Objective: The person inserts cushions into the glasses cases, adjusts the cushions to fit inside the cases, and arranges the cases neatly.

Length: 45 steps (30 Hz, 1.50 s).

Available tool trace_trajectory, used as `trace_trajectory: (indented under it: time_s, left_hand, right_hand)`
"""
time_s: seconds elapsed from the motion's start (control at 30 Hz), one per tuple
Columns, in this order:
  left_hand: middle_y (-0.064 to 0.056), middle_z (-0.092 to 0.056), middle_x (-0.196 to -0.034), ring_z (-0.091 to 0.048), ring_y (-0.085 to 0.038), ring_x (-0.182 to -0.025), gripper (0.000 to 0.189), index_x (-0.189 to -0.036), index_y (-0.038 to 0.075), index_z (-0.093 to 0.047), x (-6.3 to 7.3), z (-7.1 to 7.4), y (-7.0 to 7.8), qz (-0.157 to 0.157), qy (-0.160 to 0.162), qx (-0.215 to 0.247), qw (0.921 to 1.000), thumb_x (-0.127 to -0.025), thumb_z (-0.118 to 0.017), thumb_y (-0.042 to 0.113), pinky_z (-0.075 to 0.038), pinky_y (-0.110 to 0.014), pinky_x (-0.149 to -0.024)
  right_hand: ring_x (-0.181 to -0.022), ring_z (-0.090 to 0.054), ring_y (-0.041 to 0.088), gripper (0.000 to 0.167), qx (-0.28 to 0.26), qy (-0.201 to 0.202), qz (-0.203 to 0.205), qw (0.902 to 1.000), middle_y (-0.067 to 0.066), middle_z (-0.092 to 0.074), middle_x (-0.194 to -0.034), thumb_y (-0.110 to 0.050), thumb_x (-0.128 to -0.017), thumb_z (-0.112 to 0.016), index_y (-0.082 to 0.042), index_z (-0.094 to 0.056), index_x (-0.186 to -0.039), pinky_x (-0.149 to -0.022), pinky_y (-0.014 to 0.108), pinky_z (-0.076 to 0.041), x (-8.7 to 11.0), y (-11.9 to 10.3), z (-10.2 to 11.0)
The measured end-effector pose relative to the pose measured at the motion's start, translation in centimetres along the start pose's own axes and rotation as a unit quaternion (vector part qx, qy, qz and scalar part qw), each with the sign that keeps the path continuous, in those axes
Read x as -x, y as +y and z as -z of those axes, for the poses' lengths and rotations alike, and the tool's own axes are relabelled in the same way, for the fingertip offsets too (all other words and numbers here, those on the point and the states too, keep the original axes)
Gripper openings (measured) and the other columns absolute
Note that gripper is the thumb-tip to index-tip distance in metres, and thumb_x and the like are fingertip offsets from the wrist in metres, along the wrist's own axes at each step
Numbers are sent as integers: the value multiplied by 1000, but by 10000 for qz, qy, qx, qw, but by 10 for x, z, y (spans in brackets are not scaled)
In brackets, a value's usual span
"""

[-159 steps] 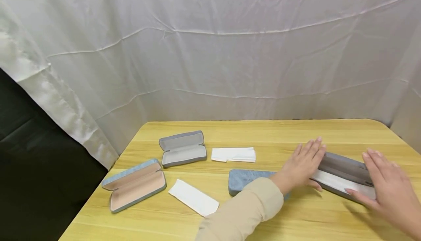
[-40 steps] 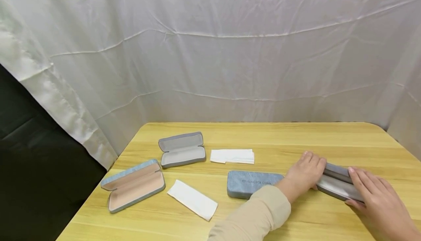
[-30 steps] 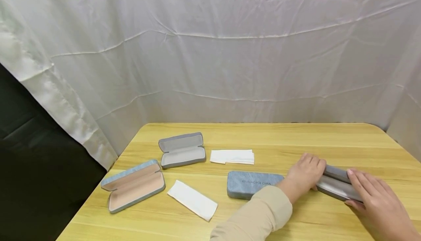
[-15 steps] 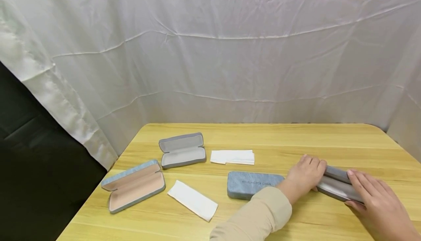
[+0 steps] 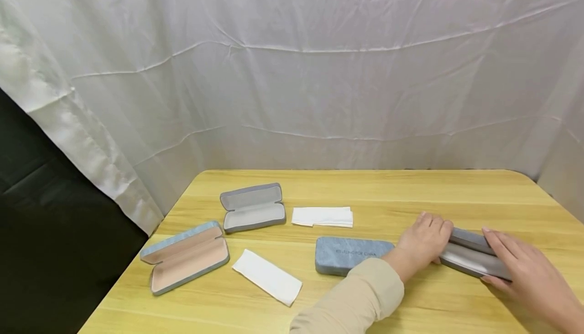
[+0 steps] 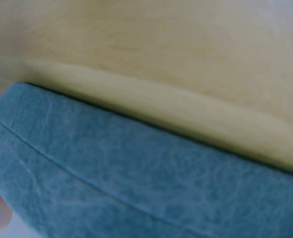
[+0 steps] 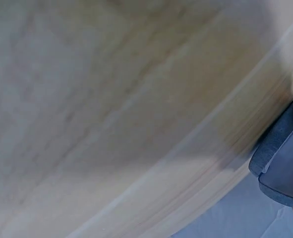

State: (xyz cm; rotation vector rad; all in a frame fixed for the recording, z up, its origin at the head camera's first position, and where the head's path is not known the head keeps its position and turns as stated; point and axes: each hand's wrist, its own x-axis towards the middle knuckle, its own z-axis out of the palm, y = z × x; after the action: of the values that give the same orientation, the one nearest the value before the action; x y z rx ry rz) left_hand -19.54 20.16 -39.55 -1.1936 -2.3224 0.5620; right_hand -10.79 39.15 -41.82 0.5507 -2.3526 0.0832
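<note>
Left hand (image 5: 423, 240) and right hand (image 5: 531, 275) clamped on the held case (image 5: 471, 243)
Each takes 1 end, likely for steadiness; it gapes between them, pale lining or cloth inside, cannot tell which; just left of the left hand, a closed blue case (image 5: 348, 254), contents hidden; farther left, the pink-lined case (image 5: 193, 267) and grey-lined case (image 5: 254, 216) gape, nothing visible inside

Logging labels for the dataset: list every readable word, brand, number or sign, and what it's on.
"FOR CHINA": closed blue case; the word before it is too blurred to read surely.
No other text is readable, including on the half-open grey case.
</note>
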Motion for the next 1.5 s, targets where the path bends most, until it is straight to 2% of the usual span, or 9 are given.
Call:
trace_trajectory:
  time_s: [0.37, 0.47, 0.57, 0.8, 0.9, 1.17, 1.27, 1.37, 1.5]
  left_hand:
    - [12, -46, -122, -44, -2, -117, 71, -127, 22, -35, 3, 1, 0, 5, 261, -52, 9996, -73, -53, 64, -33, -16, -107]
    - [12, -48, -120, -46, -2, -115, 71, -126, 22, -37, 5, 0, 0, 38, 469, -112, 9988, -71, -55, 65, -35, -16, -106]
    - [12, -49, -120, -47, -2, -114, 72, -126, 22, -38, 5, 0, -1, 37, 572, -147, 9982, -71, -55, 65, -36, -16, -105]
    - [12, -53, -118, -50, -3, -112, 69, -122, 21, -43, 8, -2, -1, -9, 955, -231, 9952, -71, -56, 65, -38, -17, -104]
    - [11, -55, -116, -52, -3, -110, 66, -120, 21, -44, 8, -3, -1, -47, 1137, -268, 9931, -72, -58, 65, -39, -17, -103]
    - [10, -57, -113, -54, -4, -107, 59, -117, 19, -48, 9, -5, -1, -1, 1407, -268, 9897, -76, -62, 59, -42, -18, -101]
    - [6, -58, -121, -55, -7, -112, 56, -121, 17, -50, 10, -5, -1, -4, 1505, -192, 9884, -80, -62, 54, -42, -20, -102]
    - [-1, -54, -133, -51, -13, -122, 60, -131, 13, -47, 11, -5, -2, -97, 1443, -163, 9894, -86, -56, 51, -40, -23, -104]
    - [-3, -47, -140, -47, -16, -128, 60, -139, 10, -40, 12, -3, -3, -202, 1255, -151, 9918, -92, -50, 45, -38, -24, -106]
  right_hand:
    - [-92, -48, 32, 85, -17, 242, 60, 9997, 28, -56, -104, -65, -88, -21, 1, -39, -139, -97, 30, -26, 3, -2, -3]
    - [-94, -47, 30, 84, -85, 305, 55, 9995, 27, -56, -103, -65, -88, -22, 1, -42, -136, -105, 17, -18, 3, -4, -3]
    - [-88, -48, 30, 85, -162, 337, 37, 9993, 25, -57, -101, -65, -88, -23, 3, -45, -133, -102, 11, -16, 2, -4, -3]
    - [-80, -53, 31, 88, -104, 77, -190, 9997, 20, -57, -102, -68, -83, -23, 4, -48, -127, -78, 35, -33, 3, -5, -1]
    - [-81, -54, 32, 88, -116, 20, -246, 9996, 20, -57, -103, -68, -83, -24, 5, -48, -126, -76, 37, -35, 4, -5, 0]
    - [-80, -54, 31, 87, -52, 122, -193, 9997, 20, -58, -102, -68, -85, -22, 5, -51, -123, -77, 31, -32, 3, -7, 0]
    - [-81, -54, 31, 86, -39, 177, -174, 9997, 22, -58, -103, -67, -86, -20, 4, -50, -125, -86, 22, -30, 3, -8, 0]
    - [-86, -52, 31, 84, -33, 255, -99, 9996, 25, -56, -106, -65, -88, -21, 2, -48, -130, -103, 9, -19, 3, -9, 0]
    - [-129, -39, 17, 80, -16, 396, 54, 9992, 25, -55, -117, -63, -91, -23, 0, -45, -135, -109, 4, -4, 4, -9, -1]
